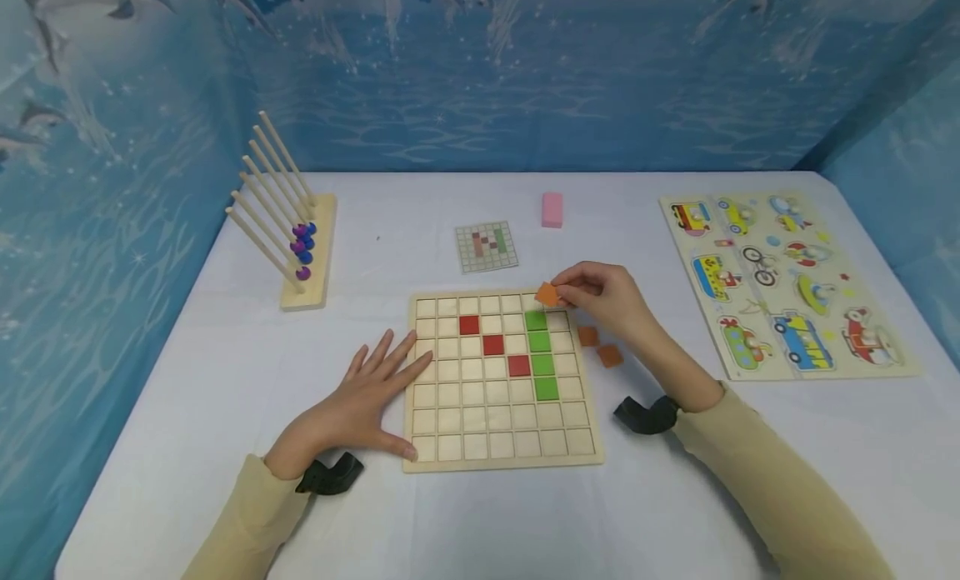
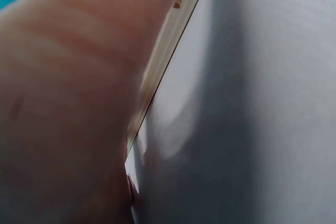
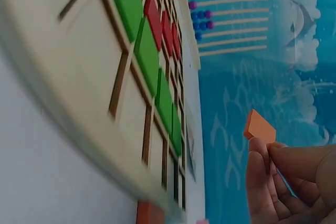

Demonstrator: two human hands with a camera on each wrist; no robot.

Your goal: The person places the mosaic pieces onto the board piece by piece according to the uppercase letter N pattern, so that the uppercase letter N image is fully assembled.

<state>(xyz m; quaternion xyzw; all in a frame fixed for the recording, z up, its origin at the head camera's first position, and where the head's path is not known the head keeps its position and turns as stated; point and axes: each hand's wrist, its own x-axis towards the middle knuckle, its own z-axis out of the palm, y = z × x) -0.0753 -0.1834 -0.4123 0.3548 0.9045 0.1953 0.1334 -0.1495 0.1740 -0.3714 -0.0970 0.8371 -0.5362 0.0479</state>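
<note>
My right hand (image 1: 609, 297) pinches an orange square tile (image 1: 547, 294) between thumb and fingers, over the top right of a wooden grid board (image 1: 502, 467). In the right wrist view the tile (image 3: 260, 127) is held by its lower corner. Spread out, my left hand (image 1: 367, 401) rests at the board's left edge, its fingertips touching the frame. Set in the grid are red tiles (image 1: 492, 345) in a diagonal and a column of green tiles (image 1: 542, 364). Two more orange tiles (image 1: 610, 356) lie on the table right of the board. The left wrist view is mostly filled by the arm.
A small pattern card (image 1: 487, 247) and a pink block (image 1: 552, 210) lie beyond the board. At the left stands a peg rack (image 1: 320, 255) with blue and purple beads. A picture puzzle board (image 1: 795, 288) lies at the right on the white table (image 1: 420, 530).
</note>
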